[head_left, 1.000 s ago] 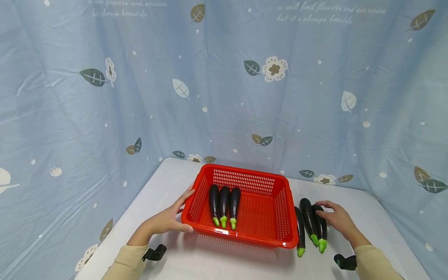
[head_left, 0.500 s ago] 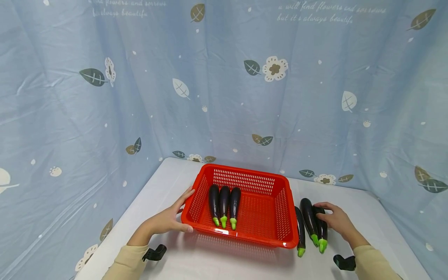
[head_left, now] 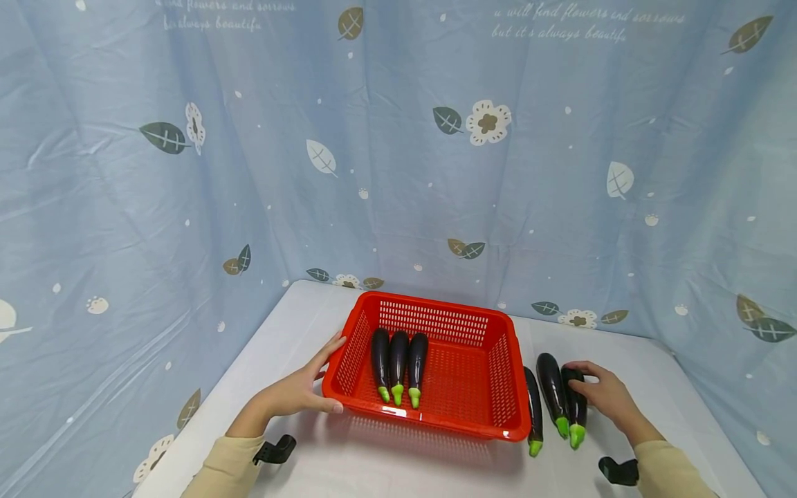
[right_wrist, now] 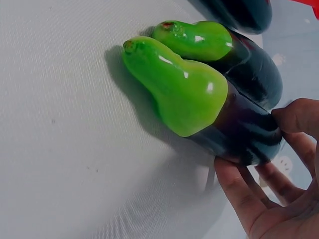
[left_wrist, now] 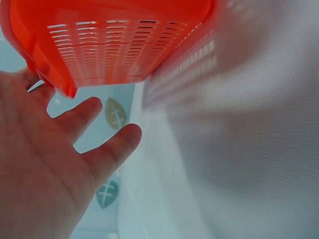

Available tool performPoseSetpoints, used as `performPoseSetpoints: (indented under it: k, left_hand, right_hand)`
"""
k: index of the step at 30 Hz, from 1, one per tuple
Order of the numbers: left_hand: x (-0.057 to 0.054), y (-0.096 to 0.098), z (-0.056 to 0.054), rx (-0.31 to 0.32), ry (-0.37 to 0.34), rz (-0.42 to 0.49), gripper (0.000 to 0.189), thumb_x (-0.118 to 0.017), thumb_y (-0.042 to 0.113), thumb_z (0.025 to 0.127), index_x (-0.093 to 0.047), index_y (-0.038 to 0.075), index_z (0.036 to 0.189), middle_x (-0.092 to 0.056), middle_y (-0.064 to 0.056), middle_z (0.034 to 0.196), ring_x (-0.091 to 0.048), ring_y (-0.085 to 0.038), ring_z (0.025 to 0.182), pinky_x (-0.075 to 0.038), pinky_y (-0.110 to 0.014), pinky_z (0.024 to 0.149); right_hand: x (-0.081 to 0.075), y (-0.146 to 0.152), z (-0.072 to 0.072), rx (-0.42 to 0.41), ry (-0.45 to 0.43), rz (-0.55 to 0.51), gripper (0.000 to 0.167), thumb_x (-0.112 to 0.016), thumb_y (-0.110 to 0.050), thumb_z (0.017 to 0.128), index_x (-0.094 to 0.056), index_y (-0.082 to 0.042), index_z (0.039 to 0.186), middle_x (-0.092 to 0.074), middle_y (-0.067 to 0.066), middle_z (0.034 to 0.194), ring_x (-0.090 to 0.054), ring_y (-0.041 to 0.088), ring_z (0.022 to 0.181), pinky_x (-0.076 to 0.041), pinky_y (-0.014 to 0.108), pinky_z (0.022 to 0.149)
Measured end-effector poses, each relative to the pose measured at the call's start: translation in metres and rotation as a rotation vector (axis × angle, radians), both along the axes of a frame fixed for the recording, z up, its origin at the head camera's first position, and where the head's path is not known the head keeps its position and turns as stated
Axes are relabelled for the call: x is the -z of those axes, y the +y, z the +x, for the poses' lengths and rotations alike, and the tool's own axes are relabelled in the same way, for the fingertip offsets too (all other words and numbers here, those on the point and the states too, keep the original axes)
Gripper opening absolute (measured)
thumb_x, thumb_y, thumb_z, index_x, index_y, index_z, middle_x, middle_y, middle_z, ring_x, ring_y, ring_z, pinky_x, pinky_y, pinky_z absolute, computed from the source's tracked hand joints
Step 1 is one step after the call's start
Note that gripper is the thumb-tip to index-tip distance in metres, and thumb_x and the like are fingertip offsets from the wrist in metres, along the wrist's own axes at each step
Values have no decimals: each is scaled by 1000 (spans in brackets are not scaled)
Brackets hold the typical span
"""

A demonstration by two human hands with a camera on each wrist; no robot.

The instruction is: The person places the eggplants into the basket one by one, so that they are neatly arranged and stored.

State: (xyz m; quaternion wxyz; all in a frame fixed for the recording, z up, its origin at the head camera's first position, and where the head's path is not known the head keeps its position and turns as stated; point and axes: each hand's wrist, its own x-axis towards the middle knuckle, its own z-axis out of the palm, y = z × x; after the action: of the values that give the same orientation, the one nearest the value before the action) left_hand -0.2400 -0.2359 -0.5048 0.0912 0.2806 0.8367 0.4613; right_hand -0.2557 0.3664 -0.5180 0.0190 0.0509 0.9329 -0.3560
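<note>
right hand (head_left: pixel 601 393) around eggplant (head_left: pixel 578 409), left hand (head_left: pixel 297 393) against basket (head_left: pixel 461 424)

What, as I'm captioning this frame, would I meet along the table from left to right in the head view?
Left hand → red basket with three eggplants → first outside eggplant → second outside eggplant → third outside eggplant → right hand.

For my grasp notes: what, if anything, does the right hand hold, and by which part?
The right hand's grip pinches the rightmost eggplant by its dark, rounded end, away from the green cap.
</note>
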Motion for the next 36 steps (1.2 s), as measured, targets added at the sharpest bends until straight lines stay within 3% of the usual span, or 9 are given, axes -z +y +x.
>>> performPoseSetpoints:
  k: [13, 21, 36]
  left_hand:
    - [-1, 0, -1, -2, -2, -7, 117, -86, 36, 79, -7, 20, 165, 6, -5, 171, -13, -41, 153, -34, -68, 110]
    - [-3, 1, 0, 2, -6, 1, 117, -86, 35, 79, -7, 19, 165, 6, -6, 171, -13, -41, 153, -34, -69, 110]
    - [-4, 1, 2, -6, -7, -7, 117, -86, 37, 79, -7, 19, 165, 5, -6, 171, -14, -40, 153, -34, -68, 111]
  right_hand:
    - [0, 6, 1, -10, 21, 29, 50, -62, -22, 98, -53, 5, 139, -45, 37, 143, -47, 56, 124, -55, 57, 89]
    - [0, 5, 1, -6, 24, 27, 50, -62, -23, 99, -52, 4, 140, -45, 37, 143, -50, 56, 123, -57, 55, 88]
    - [-13, 0, 2, -15, 55, 61, 51, -60, -25, 100, -51, 3, 141, -45, 36, 144, -52, 55, 120, -56, 56, 88]
